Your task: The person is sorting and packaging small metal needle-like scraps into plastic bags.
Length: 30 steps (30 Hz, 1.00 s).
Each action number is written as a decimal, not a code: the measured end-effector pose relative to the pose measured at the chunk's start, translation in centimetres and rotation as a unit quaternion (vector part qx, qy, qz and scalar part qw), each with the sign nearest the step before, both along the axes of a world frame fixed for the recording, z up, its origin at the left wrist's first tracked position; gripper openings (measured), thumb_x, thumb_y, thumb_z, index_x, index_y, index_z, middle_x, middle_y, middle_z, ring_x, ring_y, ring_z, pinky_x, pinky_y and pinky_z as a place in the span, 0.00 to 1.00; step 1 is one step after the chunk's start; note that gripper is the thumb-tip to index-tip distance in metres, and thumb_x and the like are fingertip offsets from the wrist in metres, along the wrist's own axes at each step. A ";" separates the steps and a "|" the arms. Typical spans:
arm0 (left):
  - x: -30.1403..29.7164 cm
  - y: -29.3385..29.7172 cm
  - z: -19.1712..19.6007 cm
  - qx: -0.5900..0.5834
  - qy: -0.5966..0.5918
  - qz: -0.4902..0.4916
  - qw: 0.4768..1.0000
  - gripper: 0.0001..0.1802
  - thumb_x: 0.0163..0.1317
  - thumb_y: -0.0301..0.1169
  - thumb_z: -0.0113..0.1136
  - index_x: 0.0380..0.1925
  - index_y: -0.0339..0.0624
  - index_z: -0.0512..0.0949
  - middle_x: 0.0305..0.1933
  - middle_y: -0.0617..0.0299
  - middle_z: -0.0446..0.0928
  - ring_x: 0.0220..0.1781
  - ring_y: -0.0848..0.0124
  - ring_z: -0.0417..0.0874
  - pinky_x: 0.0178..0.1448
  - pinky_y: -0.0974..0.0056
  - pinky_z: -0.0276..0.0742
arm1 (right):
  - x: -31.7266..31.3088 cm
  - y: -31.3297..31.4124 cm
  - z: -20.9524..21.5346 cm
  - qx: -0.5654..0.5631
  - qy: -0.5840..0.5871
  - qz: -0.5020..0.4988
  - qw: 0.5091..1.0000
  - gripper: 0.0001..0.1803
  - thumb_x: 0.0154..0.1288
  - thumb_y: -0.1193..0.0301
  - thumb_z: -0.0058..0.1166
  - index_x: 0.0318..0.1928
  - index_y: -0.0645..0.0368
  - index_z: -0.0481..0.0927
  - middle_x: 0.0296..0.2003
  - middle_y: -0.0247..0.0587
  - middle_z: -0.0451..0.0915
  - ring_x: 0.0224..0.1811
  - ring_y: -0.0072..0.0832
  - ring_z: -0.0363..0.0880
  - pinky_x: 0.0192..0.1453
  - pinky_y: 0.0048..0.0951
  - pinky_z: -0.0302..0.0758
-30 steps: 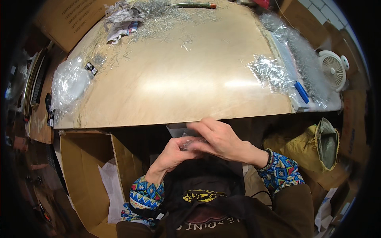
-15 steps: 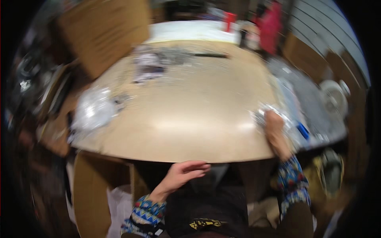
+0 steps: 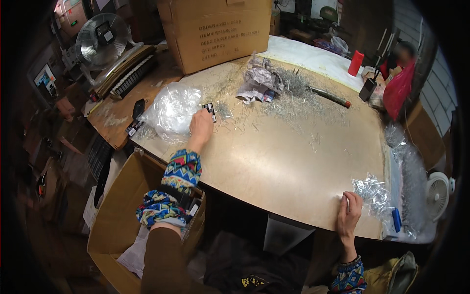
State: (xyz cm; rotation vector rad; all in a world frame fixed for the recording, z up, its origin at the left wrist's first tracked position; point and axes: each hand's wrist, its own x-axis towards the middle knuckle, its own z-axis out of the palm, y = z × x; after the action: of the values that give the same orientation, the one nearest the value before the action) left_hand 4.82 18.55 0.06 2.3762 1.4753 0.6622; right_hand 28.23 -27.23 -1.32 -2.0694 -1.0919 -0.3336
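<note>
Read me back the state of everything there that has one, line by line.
Left hand: by the plastic bag, grip hidden
Right hand: half curled, can't tell if holding anything
Plastic bag: bunched up
Shiny pile: loose
Paper: crumpled
Low box: open
Red can: standing
Screen: lit
White fan: can't tell if running

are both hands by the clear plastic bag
No, the left hand is by the clear plastic bag, but the right hand is by the shiny pile.
</note>
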 end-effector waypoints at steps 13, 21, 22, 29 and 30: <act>2.0 1.6 1.5 -0.100 -0.046 0.156 0.982 0.28 0.50 0.40 0.72 0.47 0.33 0.77 0.50 0.51 0.78 0.59 0.55 0.72 0.58 0.54 0.70 | -0.3 0.5 0.5 -0.023 -0.038 0.013 0.999 0.06 0.63 0.81 0.52 0.41 0.67 0.78 0.40 0.48 0.77 0.45 0.43 0.74 0.52 0.37 0.70; 0.6 1.6 5.2 -0.297 -0.586 -0.110 0.746 0.09 0.63 0.23 0.58 0.43 0.38 0.74 0.41 0.60 0.80 0.38 0.71 0.83 0.43 0.66 0.81 | -0.5 0.6 0.6 -0.036 -0.056 0.048 0.997 0.06 0.62 0.83 0.51 0.40 0.68 0.76 0.38 0.49 0.76 0.42 0.43 0.74 0.48 0.36 0.71; 0.2 1.8 5.4 -0.291 -0.593 -0.121 0.741 0.10 0.63 0.23 0.58 0.44 0.38 0.74 0.41 0.59 0.80 0.38 0.70 0.82 0.41 0.66 0.80 | -0.6 0.6 0.6 -0.033 -0.056 0.052 0.997 0.06 0.62 0.83 0.51 0.40 0.68 0.76 0.38 0.49 0.76 0.42 0.43 0.74 0.48 0.36 0.71; -3.7 7.8 3.5 -0.147 -0.378 0.090 0.909 0.05 0.63 0.24 0.59 0.37 0.37 0.76 0.34 0.62 0.80 0.32 0.72 0.81 0.40 0.67 0.80 | -0.7 0.6 0.4 -0.032 -0.067 0.063 0.995 0.05 0.61 0.82 0.53 0.39 0.68 0.77 0.37 0.48 0.77 0.41 0.44 0.74 0.46 0.37 0.71; -4.5 8.2 3.4 -0.163 -0.425 0.105 0.884 0.03 0.61 0.24 0.60 0.33 0.36 0.77 0.30 0.61 0.80 0.29 0.72 0.80 0.36 0.67 0.78 | -0.7 0.8 0.4 -0.033 -0.075 0.066 0.994 0.06 0.61 0.83 0.53 0.39 0.68 0.77 0.37 0.48 0.77 0.41 0.44 0.74 0.46 0.37 0.71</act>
State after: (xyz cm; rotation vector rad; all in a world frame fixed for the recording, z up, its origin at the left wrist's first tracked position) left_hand 0.34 26.72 3.47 1.3687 1.2804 1.1943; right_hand 27.51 -26.45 -0.93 -2.0432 -1.3383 -0.3964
